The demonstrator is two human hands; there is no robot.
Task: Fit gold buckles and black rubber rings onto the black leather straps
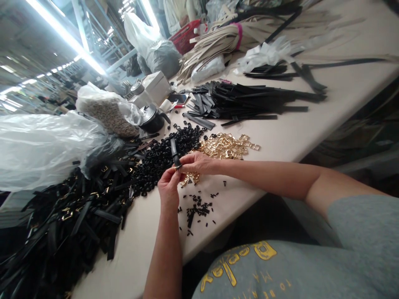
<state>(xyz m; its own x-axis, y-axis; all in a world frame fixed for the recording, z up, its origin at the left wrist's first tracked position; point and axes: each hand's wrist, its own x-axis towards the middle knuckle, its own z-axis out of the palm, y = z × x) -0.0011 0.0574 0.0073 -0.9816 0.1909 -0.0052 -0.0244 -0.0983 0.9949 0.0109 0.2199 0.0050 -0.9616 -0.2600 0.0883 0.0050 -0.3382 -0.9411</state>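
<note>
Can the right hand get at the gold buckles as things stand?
Probably yes: the gold buckles lie close beyond the right hand with nothing seen blocking, though it is busy holding the black strap.

The strap (175, 153) is black; buckles (222, 145) gold; loops (153, 162) black; shirt (314, 261) grey with yellow lettering (267, 251); basket (186, 37) red.
</note>
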